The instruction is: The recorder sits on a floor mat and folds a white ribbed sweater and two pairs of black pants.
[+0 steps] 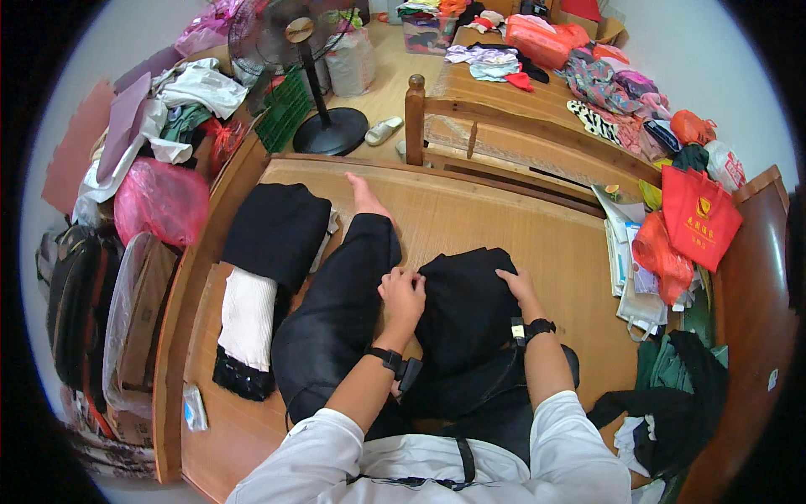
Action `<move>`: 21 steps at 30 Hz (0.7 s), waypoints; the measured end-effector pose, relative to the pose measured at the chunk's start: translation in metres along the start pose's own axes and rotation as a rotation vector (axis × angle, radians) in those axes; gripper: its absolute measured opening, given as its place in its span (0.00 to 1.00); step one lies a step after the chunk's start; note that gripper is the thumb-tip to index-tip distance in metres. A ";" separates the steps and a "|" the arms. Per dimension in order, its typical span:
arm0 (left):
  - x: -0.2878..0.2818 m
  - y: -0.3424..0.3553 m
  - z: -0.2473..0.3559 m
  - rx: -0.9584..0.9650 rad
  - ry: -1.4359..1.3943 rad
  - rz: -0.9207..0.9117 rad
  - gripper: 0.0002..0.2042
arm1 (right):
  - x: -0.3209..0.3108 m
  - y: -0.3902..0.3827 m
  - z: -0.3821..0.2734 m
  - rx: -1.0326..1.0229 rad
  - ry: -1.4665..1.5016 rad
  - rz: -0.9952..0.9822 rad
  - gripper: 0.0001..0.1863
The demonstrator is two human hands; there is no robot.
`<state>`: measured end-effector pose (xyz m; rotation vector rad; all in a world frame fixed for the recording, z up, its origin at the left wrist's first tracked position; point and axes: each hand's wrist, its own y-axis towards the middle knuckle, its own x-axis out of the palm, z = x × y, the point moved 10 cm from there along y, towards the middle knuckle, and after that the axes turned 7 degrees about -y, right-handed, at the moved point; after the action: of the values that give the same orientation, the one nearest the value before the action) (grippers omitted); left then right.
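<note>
A black folded garment (464, 307) lies in front of me between my hands; its exact kind does not show. My left hand (403, 296) has its fingers curled on the garment's left edge. At the upper right edge, my right hand (519, 287) pinches the cloth, its thumb side uppermost and its other fingers partly hidden. To my left lie a black folded garment (277, 231), a white ribbed garment (248, 307) and a black shiny-trimmed piece (243, 375), overlapping in a row. My outstretched leg (340, 315) in black trousers lies between that row and the garment I hold.
I sit on a wooden bed board (550, 206). A small white-and-blue packet (195, 407) lies at left. Dark clothes (672, 391), papers and a red bag (701, 217) crowd the right. Beyond the footboard stand a fan (332, 132) and another bed (470, 88) with clothes.
</note>
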<state>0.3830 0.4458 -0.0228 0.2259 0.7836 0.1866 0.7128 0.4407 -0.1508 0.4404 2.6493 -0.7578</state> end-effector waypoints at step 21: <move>-0.032 0.013 -0.112 -0.303 -0.064 0.010 0.13 | 0.006 -0.041 -0.090 -0.511 0.001 -0.041 0.21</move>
<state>0.2791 0.4653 -0.0746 -0.0503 0.6812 0.3029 0.6698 0.4585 -0.0626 0.2440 2.7226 -0.0718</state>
